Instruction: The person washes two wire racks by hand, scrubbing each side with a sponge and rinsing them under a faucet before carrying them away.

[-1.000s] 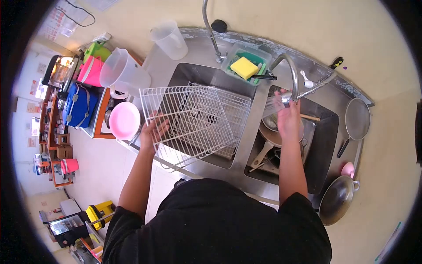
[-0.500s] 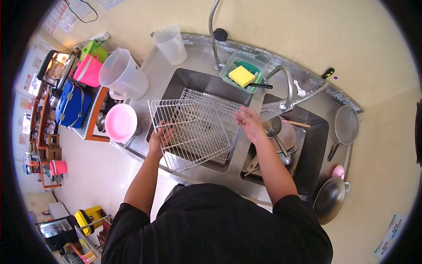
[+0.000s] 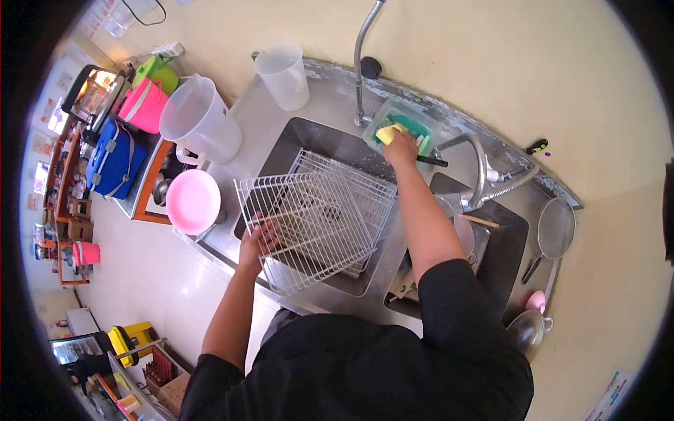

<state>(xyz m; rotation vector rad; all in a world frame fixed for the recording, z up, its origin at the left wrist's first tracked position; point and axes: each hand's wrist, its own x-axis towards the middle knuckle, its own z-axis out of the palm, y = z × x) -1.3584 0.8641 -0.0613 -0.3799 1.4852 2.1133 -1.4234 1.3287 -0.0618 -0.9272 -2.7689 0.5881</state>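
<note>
My left hand (image 3: 258,242) is closed on the left side of a white wire rack (image 3: 306,263), which tilts over the left sink basin (image 3: 282,146). Beneath it, another wire rack (image 3: 380,184) lies in that basin. Behind the basins, my right hand (image 3: 401,150) grips a yellow sponge (image 3: 387,133) at a clear plastic container (image 3: 434,128). Green material shows inside the container, and a black handle (image 3: 432,161) sticks out beside my wrist. My right fingers are partly hidden from above.
Dishes and utensils, including a wooden handle (image 3: 481,221), fill part of the right basin (image 3: 510,238). Curved faucets (image 3: 481,168) rise behind it. Plastic jugs (image 3: 282,81) and a pink bowl (image 3: 193,201) stand left; a strainer (image 3: 556,228) and a wok (image 3: 525,331) are right.
My right hand has moved from beside the rack up to the container and has taken hold of the sponge. My left hand stays on the rack. The view has shifted slightly.
</note>
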